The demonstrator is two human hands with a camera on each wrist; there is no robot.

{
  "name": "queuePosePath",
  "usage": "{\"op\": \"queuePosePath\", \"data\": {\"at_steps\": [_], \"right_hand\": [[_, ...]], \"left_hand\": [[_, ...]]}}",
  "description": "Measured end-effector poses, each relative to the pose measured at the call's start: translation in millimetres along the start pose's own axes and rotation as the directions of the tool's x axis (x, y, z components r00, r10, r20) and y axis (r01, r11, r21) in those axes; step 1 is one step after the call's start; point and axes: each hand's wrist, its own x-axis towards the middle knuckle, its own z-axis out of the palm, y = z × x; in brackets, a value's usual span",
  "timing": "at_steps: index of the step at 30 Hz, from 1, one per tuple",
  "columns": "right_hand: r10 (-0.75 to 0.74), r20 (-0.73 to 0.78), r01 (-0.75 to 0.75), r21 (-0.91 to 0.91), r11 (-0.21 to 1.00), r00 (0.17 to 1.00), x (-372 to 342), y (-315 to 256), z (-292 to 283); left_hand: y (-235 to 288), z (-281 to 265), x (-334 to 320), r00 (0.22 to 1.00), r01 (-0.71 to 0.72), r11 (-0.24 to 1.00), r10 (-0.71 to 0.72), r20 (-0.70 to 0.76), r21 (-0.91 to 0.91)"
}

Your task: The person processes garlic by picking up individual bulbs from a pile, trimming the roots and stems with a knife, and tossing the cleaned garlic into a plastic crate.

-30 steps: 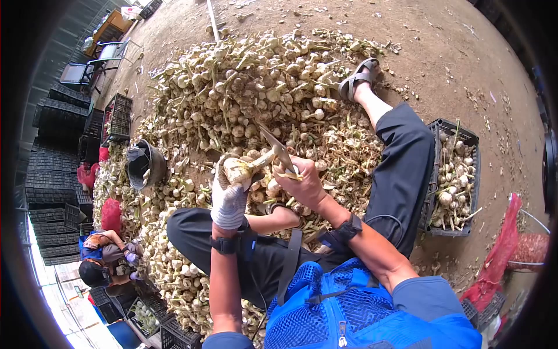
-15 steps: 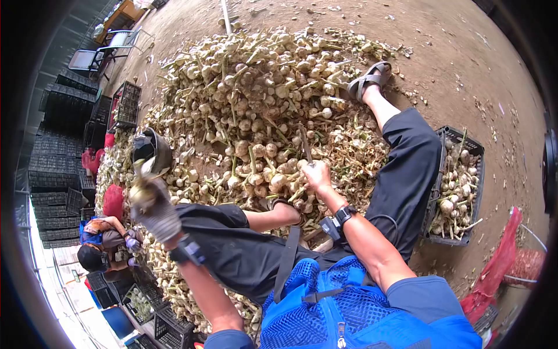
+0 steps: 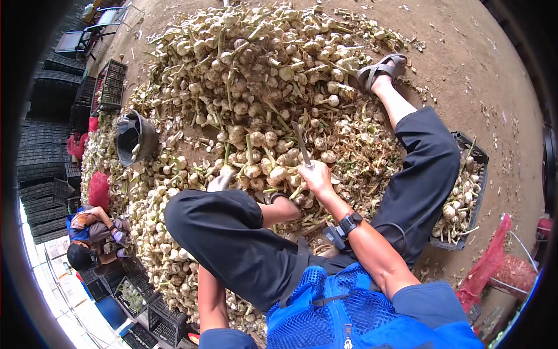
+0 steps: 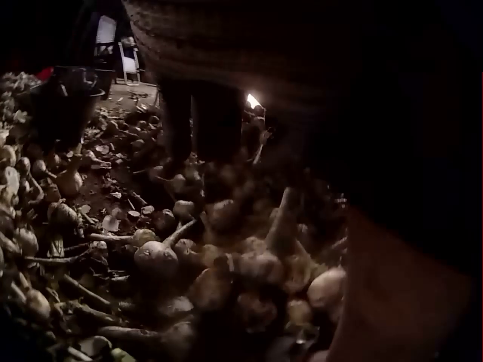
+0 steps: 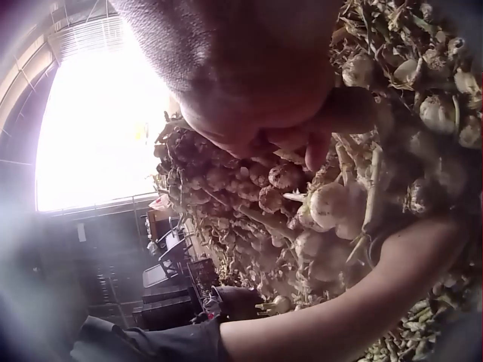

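In the head view the gloved left hand reaches past the left knee to the garlic bulbs, its wrist hidden by the trouser leg. The dark left wrist view shows its fingers pointing down over bulbs with stems; no grip on one is visible. The bare right hand holds a knife, blade pointing up and away over the heap. In the right wrist view that hand is curled above pale bulbs.
A dark bucket stands left of the heap. At the right leg's outer side is a crate of garlic. Red net bags lie at far right. Another person bends down at left, near stacked black crates.
The left hand first held a bulb by the knife, swung left with it, and is now down behind the knee without that bulb in sight. The knife has stayed in the right hand.
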Motion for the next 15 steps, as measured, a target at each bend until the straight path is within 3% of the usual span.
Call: {"op": "queuePosePath", "data": {"at_steps": [1,2,3,4,8,10,11,15], "right_hand": [[0.071,0.019,-0.072,0.070,0.995,0.997,-1,-5,-1],[0.141,0.040,-0.145,0.139,0.980,0.989,-2,-5,-2],[0.150,0.049,-0.155,0.135,0.979,0.987,0,-2,-1],[0.158,0.042,-0.162,0.131,0.978,0.987,1,-2,-1],[0.182,0.033,-0.185,0.175,0.967,0.983,3,16,6],[0.054,-0.046,-0.051,0.071,0.996,0.998,8,34,13],[0.125,0.009,-0.125,0.117,0.985,0.992,2,9,5],[0.089,0.024,-0.092,0.184,0.979,0.996,3,-3,3]], "left_hand": [[-25,13,-21,0.929,0.366,0.827,-0.301,0.214,-0.426],[-57,18,-61,0.702,0.687,0.371,-0.562,0.437,-0.625],[-69,36,-85,0.581,0.766,0.200,-0.622,0.525,-0.611],[-79,45,-92,0.540,0.788,0.144,-0.628,0.560,-0.598],[-86,45,-90,0.520,0.795,0.101,-0.621,0.587,-0.598],[-88,43,-95,0.500,0.775,0.031,-0.641,0.583,-0.631],[-94,37,-104,0.489,0.751,-0.012,-0.663,0.567,-0.660],[-124,21,-155,0.409,0.564,-0.201,-0.775,0.482,-0.801]]}}
